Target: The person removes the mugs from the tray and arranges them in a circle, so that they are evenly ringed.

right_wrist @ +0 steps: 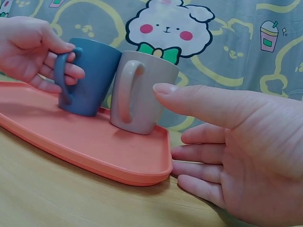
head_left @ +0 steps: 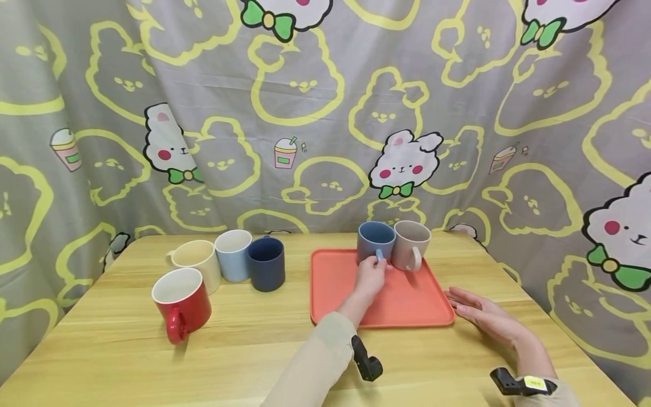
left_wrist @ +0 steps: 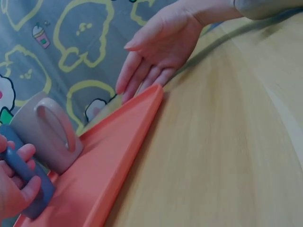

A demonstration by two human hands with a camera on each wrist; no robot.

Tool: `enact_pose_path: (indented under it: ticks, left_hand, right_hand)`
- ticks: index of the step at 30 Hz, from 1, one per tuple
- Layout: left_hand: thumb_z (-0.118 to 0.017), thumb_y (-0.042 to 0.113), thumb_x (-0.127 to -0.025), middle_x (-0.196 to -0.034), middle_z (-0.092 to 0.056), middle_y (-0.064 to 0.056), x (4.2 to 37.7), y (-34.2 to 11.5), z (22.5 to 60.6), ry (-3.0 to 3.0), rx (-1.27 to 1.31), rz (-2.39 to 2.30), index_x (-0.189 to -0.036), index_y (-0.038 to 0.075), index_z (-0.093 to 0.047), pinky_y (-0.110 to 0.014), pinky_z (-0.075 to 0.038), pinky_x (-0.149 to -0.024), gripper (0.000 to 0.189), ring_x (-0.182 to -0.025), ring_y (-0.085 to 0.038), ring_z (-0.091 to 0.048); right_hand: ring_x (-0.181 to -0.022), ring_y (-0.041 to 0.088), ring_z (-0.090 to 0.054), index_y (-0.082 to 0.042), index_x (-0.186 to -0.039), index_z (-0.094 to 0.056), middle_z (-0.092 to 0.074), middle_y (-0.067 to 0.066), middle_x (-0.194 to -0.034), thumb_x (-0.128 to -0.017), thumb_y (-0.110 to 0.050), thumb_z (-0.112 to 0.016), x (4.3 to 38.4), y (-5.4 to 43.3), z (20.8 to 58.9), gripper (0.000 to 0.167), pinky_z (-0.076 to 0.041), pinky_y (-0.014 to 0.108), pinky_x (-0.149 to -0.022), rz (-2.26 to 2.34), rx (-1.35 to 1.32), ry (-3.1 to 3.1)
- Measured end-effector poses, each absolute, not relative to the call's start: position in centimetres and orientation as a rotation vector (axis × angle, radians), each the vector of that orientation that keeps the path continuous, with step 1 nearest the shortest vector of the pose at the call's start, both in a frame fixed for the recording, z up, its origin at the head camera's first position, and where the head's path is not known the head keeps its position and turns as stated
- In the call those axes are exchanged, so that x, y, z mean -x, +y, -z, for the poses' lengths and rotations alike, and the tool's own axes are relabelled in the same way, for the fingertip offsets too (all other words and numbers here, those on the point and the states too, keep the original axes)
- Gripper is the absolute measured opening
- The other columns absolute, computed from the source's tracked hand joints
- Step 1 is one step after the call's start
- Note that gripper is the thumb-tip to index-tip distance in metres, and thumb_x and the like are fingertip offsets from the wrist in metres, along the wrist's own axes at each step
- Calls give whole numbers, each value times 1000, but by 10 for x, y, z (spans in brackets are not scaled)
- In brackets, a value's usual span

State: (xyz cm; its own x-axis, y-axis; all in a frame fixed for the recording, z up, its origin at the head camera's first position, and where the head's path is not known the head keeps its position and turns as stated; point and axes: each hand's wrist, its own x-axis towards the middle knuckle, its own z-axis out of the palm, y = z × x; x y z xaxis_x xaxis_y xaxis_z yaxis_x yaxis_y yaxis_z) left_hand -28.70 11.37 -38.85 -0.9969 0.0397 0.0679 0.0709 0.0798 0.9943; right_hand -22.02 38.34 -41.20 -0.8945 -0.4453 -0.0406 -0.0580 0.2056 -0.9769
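My left hand (head_left: pixel 370 278) grips the handle of a blue-grey mug (head_left: pixel 375 238) at the back of the coral tray (head_left: pixel 335 288). Fingers curl through that handle in the right wrist view, where the mug (right_wrist: pixel 92 78) stands upright on the tray. Close against its right side stands a beige-grey mug (head_left: pixel 409 244), its handle facing forward. Beside the tray's front right corner, my right hand (head_left: pixel 483 316) has its fingers extended, fingertips right at the rim. The right wrist view shows that palm (right_wrist: pixel 265 156) turned toward the tray, holding nothing.
On the left of the wooden table (head_left: pixel 244 350) stand a red mug (head_left: pixel 190 302), a cream mug (head_left: pixel 200 263), a light blue mug (head_left: pixel 234 257) and a navy mug (head_left: pixel 267 265). A patterned curtain (head_left: pixel 315 141) hangs behind the table and along its sides.
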Motion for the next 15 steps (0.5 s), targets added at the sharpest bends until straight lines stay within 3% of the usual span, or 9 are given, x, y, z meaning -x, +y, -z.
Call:
enact_pose_path:
  ticks: [6,12,15]
  left_hand:
    - [-52,10,-94,-87,-70,-7,285,102,394,-2244,159,2125,-96,0,-65,-27,-45,-69,17,-90,-17,-63]
    - [-52,13,-95,-90,-70,-7,277,87,394,-2266,210,2138,-98,1,-65,-31,-47,-79,18,-94,-16,-64]
    - [-51,14,-95,-91,-70,-6,272,77,390,-2282,248,2135,-98,2,-65,-29,-46,-76,19,-94,-15,-63]
  right_hand:
    - [-117,-6,-43,17,-139,0,-28,16,-147,-99,-8,-40,220,383,412,62,-34,12,-92,1756,481,2141]
    - [-117,-6,-43,19,-138,0,-11,36,-144,-99,-7,-39,220,381,413,61,-34,11,-92,1750,519,2148]
    - [-116,-6,-43,18,-138,0,-12,35,-144,-99,-8,-39,220,382,412,62,-34,11,-92,1749,502,2153]
